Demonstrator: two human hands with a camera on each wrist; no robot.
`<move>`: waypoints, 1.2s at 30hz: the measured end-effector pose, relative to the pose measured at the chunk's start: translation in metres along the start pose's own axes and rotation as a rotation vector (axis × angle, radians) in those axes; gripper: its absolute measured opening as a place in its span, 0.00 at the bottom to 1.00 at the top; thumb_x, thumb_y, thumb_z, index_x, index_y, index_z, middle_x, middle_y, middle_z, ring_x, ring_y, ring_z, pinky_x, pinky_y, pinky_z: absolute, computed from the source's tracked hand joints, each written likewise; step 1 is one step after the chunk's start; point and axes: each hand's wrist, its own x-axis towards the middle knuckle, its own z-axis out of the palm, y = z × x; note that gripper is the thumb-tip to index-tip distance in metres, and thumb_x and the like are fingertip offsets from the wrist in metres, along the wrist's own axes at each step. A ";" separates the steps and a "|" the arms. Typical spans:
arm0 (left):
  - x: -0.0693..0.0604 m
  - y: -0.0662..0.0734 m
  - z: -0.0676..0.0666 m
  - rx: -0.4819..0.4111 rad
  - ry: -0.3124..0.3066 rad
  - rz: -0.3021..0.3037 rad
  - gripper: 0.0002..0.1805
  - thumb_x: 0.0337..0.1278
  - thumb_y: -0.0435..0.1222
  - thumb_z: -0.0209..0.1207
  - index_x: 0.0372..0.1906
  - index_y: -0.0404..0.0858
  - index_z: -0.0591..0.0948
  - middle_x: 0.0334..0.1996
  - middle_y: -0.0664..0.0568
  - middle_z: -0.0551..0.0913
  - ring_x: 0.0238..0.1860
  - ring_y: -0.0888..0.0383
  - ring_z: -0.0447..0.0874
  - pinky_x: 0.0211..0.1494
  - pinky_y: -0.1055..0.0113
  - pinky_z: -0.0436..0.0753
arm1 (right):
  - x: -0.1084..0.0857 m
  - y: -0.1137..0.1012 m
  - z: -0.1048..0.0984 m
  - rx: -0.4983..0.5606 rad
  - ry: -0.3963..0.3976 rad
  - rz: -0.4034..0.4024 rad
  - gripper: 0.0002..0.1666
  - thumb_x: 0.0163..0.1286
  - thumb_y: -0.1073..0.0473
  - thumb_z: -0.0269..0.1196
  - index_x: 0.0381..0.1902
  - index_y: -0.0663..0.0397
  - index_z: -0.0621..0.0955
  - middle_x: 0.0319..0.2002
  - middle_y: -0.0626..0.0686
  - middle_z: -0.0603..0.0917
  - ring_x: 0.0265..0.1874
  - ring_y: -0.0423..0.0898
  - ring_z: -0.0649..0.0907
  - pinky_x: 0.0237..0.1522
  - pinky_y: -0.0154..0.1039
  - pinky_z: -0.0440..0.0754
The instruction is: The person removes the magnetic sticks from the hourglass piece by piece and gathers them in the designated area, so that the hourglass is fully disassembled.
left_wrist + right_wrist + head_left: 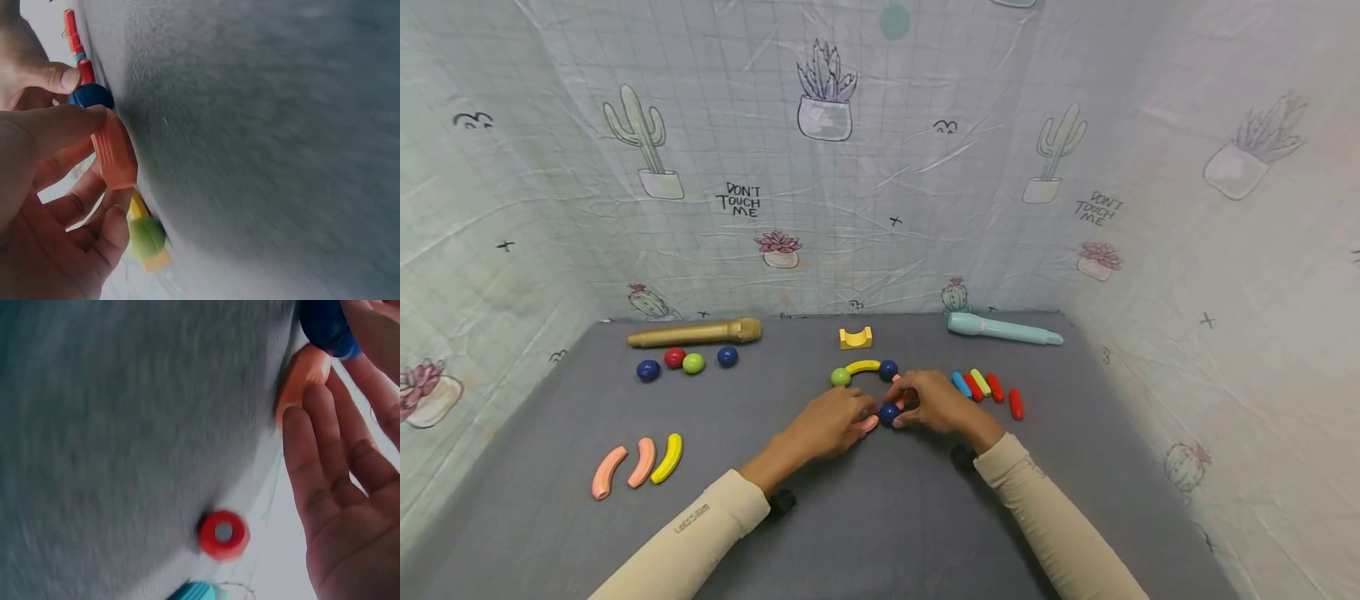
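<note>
My left hand (831,423) pinches a pink curved stick (115,153) between thumb and fingers. A dark blue ball (889,412) sits at its far end, pinched by the thumb and a finger of my right hand (936,402). Beyond that ball a second pink curved stick (303,375) lies against the right fingers, partly hidden by them. From there an arc runs on through another blue ball (888,370), a yellow curved stick (862,366) and a green ball (841,377). Both hands work close together.
Short red, blue and yellow sticks (995,387) lie right of the right hand. Loose balls (693,363) and curved sticks (642,462) are at left. Behind stand a gold microphone (696,333), a yellow cradle-shaped block (855,338) and a light blue microphone-shaped object (1003,328).
</note>
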 end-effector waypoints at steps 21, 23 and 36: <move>-0.128 -0.076 -0.050 -0.168 0.058 -0.284 0.14 0.69 0.34 0.68 0.56 0.42 0.84 0.32 0.60 0.81 0.29 0.69 0.73 0.34 0.68 0.74 | 0.011 0.009 -0.005 -0.061 0.084 -0.002 0.23 0.78 0.62 0.66 0.68 0.55 0.81 0.74 0.64 0.75 0.76 0.63 0.72 0.77 0.66 0.67; -0.138 -0.080 -0.051 -0.137 0.059 -0.308 0.13 0.68 0.34 0.69 0.54 0.43 0.84 0.30 0.60 0.80 0.29 0.68 0.73 0.33 0.68 0.73 | 0.012 0.010 -0.005 -0.070 0.055 -0.010 0.24 0.79 0.63 0.64 0.69 0.57 0.80 0.74 0.64 0.75 0.76 0.63 0.72 0.78 0.66 0.66; -0.173 -0.091 -0.066 0.010 0.020 -0.412 0.15 0.59 0.36 0.76 0.48 0.41 0.84 0.34 0.53 0.79 0.33 0.59 0.75 0.35 0.59 0.75 | 0.009 0.002 -0.008 -0.048 0.030 0.065 0.28 0.69 0.57 0.76 0.65 0.53 0.84 0.58 0.57 0.80 0.50 0.51 0.80 0.54 0.49 0.79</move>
